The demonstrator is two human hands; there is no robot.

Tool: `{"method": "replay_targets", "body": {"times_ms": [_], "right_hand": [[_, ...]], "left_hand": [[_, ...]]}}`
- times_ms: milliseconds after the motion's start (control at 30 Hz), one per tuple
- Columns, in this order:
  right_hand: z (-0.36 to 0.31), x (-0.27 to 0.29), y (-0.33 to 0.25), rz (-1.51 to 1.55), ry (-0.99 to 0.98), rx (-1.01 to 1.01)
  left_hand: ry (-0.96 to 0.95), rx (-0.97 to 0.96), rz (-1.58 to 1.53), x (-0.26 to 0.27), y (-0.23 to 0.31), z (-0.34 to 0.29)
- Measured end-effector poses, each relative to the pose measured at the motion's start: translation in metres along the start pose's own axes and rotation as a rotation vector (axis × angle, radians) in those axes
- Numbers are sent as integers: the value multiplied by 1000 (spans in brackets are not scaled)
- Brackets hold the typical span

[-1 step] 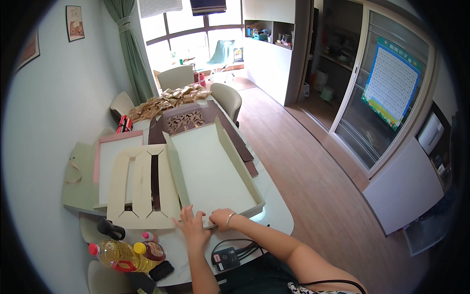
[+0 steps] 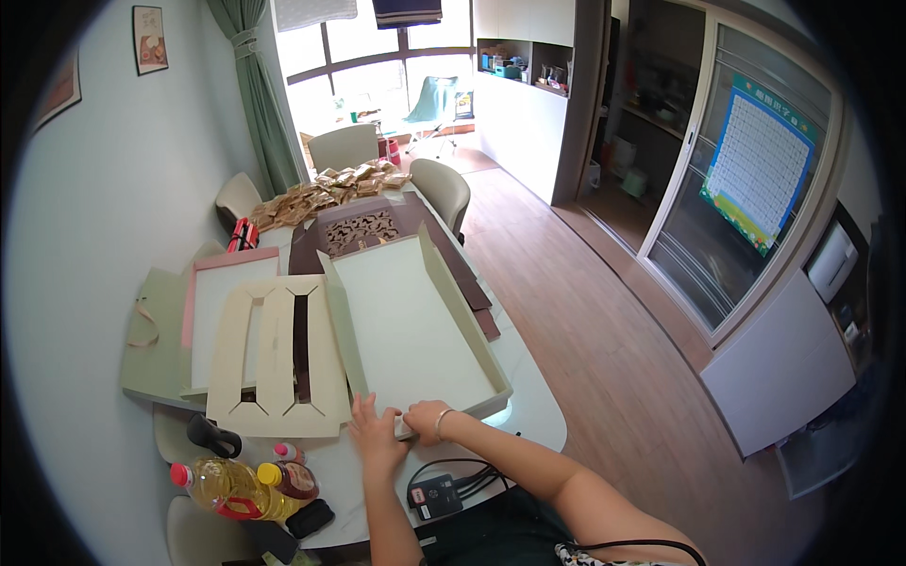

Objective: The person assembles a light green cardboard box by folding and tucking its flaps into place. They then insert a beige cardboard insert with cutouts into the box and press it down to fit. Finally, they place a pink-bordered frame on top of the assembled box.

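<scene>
Judging by looks, a light, card-like pale green tray (image 2: 406,330), probably stiff along its walls, easily creased at corners, hardly slippery; best taken by both long walls, not the broad white floor; lying along the right edge of the tabletop (image 2: 543,415), near end toward the person; left grip (image 2: 377,439) partly spread, at the tray's near left corner; right grip (image 2: 427,421) curled, just beside, at the near end; impossible to tell whether clamped on anything.

This white table (image 2: 536,401) carries brown packets (image 2: 326,193) up top, an open box (image 2: 406,321) mid-frame, a red-capped bottle (image 2: 222,483) lower left.
</scene>
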State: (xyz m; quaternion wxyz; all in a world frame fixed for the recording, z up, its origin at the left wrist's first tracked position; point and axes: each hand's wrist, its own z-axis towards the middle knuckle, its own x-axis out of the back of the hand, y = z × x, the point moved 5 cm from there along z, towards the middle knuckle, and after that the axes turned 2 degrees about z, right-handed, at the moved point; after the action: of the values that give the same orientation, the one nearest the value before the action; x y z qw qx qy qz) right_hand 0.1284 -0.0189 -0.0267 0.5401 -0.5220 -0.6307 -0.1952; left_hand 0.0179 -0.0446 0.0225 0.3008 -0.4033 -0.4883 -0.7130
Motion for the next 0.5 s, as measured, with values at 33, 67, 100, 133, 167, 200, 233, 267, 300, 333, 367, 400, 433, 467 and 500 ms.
{"method": "replay_targets", "body": {"times_ms": [33, 67, 100, 133, 167, 200, 233, 267, 300, 333, 367, 400, 433, 467, 500], "right_hand": [[3, -1, -4, 11, -18, 38], [7, -3, -10, 27, -33, 72], [9, -3, -14, 43, -48, 106], [10, -3, -11, 40, -62, 73], [9, -2, -10, 43, -83, 41], [11, 0, -12, 40, -102, 21], [10, 0, -12, 12, -88, 36], [8, 0, -13, -19, -73, 65], [6, 0, -13, -47, -55, 88], [8, 1, -17, -59, -23, 91], [5, 1, -21, -73, 3, 93], [4, 1, -24, -87, 30, 97], [1, 0, -21, -88, 50, 94], [-1, -1, -17, -90, 71, 92], [-4, -2, -14, -92, 91, 90]], "left_hand": [[28, 11, 24, -6, -5, -1], [54, 17, 51, -9, -6, 0], [78, 23, 77, -10, -8, -1], [83, -26, -20, -9, -9, 1], [80, -69, -117, 0, -7, 5], [88, -106, -207, 10, -9, 6], [138, -11, -392, 8, -21, 6], [202, 90, -568, 2, -41, 6], [266, 184, -745, -7, -61, 7], [251, 306, -720, -25, -83, 10], [235, 433, -701, -42, -99, 10], [219, 561, -681, -57, -117, 3], [205, 476, -632, -52, -102, 4], [94, 529, -651, -54, -101, 8], [-18, 580, -669, -56, -100, 14]]}}
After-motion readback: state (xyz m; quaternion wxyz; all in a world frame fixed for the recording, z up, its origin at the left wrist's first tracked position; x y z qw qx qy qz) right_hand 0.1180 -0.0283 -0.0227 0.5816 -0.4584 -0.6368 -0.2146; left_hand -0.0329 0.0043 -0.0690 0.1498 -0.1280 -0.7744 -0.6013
